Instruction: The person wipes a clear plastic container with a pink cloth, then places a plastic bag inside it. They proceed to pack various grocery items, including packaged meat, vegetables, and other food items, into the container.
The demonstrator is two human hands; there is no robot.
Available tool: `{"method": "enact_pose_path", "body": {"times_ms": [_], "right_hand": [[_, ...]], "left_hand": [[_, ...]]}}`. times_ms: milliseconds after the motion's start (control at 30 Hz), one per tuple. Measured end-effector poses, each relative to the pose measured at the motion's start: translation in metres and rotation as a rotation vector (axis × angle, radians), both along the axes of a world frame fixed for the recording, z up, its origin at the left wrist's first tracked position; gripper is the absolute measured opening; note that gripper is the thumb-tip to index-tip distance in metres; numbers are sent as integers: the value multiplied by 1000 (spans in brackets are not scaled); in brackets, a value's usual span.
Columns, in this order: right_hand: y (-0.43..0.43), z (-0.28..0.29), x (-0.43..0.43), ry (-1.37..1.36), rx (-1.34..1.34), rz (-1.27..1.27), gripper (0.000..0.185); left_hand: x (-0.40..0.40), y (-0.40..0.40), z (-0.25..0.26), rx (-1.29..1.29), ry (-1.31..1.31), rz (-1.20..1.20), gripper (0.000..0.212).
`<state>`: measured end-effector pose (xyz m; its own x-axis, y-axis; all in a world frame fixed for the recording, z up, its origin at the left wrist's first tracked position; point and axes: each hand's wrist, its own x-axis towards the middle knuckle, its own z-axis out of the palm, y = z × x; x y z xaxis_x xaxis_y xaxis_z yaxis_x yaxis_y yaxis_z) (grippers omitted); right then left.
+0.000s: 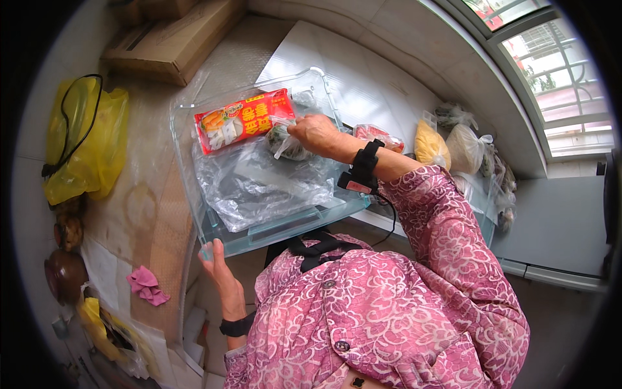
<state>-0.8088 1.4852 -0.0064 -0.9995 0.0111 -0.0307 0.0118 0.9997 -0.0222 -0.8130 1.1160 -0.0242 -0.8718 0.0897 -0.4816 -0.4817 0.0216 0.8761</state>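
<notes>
A clear plastic drawer (282,228) lies tilted before me, its near edge close to my body. My left hand (216,265) grips its near left corner, thumb on top. Inside, my right hand (318,133) pinches the top of a knotted clear bag (286,143) with dark green contents. A red food packet (243,119) bearing writing lies behind and to the left of that bag. Crumpled clear plastic sheeting (262,185) covers much of the drawer floor. Another small clear bag (305,98) sits at the back right corner, its contents not plain.
To the right, bags of yellow (431,143) and pale (465,148) food stand on a white surface. A cardboard box (155,48) is at the back left. Yellow plastic bags (97,146), a brown jar (65,277) and a pink cloth (147,286) are at left. A barred window (559,73) is upper right.
</notes>
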Motion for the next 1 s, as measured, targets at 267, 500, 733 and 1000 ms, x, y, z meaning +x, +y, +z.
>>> {"method": "enact_pose_path", "body": {"times_ms": [267, 500, 733, 1000], "right_hand": [[-1, -17, 1, -63, 71, 7, 10], [37, 41, 45, 132, -380, -249, 33], [174, 85, 193, 229, -187, -674, 36], [319, 101, 355, 293, -11, -1190, 29]], "left_hand": [[4, -2, -9, 20, -53, 36, 49], [6, -3, -12, -56, 14, -104, 65], [4, 10, -15, 49, -56, -76, 77], [28, 26, -20, 163, -207, -2, 79]]}}
